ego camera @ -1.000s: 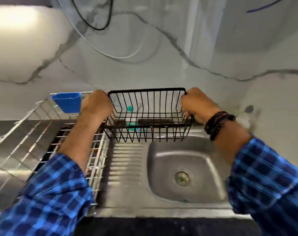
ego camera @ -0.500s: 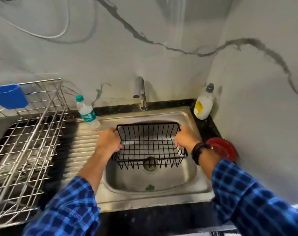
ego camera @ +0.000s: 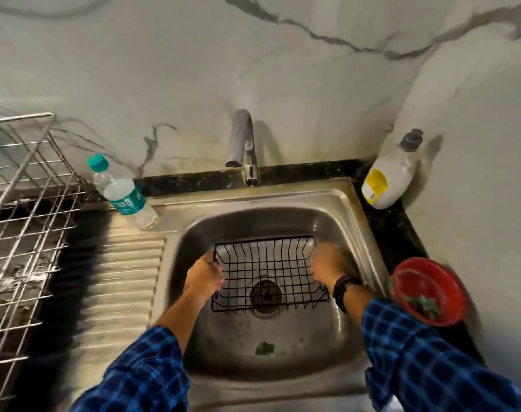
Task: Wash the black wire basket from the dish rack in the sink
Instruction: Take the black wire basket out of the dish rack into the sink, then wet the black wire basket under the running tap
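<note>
left hand (ego camera: 204, 275) and right hand (ego camera: 327, 266) grip opposite rims of the basket (ego camera: 266, 258) inside the sink (ego camera: 283, 221).

The basket (ego camera: 268, 272) is black, the sink (ego camera: 253, 221) silver-grey. Both sleeves (ego camera: 143, 376) are blue plaid; the bowl (ego camera: 425, 278) is red. The bottle (ego camera: 119, 191) has a teal cap and label.
</note>
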Tool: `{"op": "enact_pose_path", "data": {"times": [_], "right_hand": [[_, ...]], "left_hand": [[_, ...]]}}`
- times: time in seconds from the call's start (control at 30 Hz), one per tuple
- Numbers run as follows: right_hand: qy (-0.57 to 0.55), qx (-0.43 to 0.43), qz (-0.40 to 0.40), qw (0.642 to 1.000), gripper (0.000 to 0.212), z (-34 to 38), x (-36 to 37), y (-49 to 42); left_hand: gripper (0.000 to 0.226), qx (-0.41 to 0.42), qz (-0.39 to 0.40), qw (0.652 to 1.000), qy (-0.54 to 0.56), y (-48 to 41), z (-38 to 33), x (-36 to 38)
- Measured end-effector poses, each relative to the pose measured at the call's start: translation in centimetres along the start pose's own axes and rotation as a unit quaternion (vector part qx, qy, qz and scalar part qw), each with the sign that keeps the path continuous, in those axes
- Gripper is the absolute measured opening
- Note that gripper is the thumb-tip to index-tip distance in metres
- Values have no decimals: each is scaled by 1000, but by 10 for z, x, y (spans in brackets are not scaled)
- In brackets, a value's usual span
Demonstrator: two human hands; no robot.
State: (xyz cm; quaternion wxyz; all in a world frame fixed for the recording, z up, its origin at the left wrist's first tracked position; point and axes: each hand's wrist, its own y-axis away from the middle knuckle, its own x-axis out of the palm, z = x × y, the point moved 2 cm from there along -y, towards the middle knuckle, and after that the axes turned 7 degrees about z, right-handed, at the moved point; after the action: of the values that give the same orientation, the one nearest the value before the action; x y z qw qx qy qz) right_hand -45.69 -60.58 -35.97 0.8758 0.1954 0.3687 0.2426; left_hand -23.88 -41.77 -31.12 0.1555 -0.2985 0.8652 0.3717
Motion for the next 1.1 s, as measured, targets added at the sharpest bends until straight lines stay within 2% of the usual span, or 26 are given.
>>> {"op": "enact_pose_path", "data": {"times": [0.1, 0.23, 0.33, 0.4, 0.5, 0.57, 0.63, 0.7, 0.77, 0.83, 0.93, 1.03, 1.1], "right_hand": [[-4, 5, 21, 1000, 40, -1, 13, -18], [-11, -1, 10, 1000, 34, -1, 19, -19], [13, -42, 60, 997, 37, 4, 13, -11], [33, -62, 103, 992, 46, 9, 8, -2], [-9, -52, 64, 997, 62, 26, -4, 24], [-67, -82, 22, 994, 59, 40, -17, 54], [-120, -153, 12, 981, 52, 45, -29, 94], [-106, -193, 27, 975, 44, 39, -35, 132], [-52, -181, 63, 980, 34, 27, -30, 159], [-34, -161, 114, 980, 34, 18, -19, 179], [-52, -173, 131, 975, 37, 11, -8, 196], [-91, -171, 132, 972, 38, 4, -11, 208], [-96, -169, 115, 974, 42, -2, -16, 212]], "left_hand": [[38, 16, 30, 999, 12, -12, 6, 2], [47, 1, -5, 998, 58, -27, 15, 3], [46, -1, 4, 997, 80, -33, 28, 7], [41, 1, 16, 997, 75, -34, 30, 10], [54, 7, 32, 999, 36, -22, 24, 13], [59, 49, -19, 999, -12, -9, 8, 8], [58, 143, -98, 984, -33, 8, -22, -4], [53, 226, -162, 960, -47, 19, -66, -20], [48, 270, -167, 945, -74, 15, -115, -34], [43, 262, -122, 954, -84, -5, -157, -42], [35, 207, -36, 976, -59, -34, -195, -36], [41, 208, -54, 970, -112, -56, -201, -29], [45, 203, -73, 974, -76, -67, -197, -27]]}}
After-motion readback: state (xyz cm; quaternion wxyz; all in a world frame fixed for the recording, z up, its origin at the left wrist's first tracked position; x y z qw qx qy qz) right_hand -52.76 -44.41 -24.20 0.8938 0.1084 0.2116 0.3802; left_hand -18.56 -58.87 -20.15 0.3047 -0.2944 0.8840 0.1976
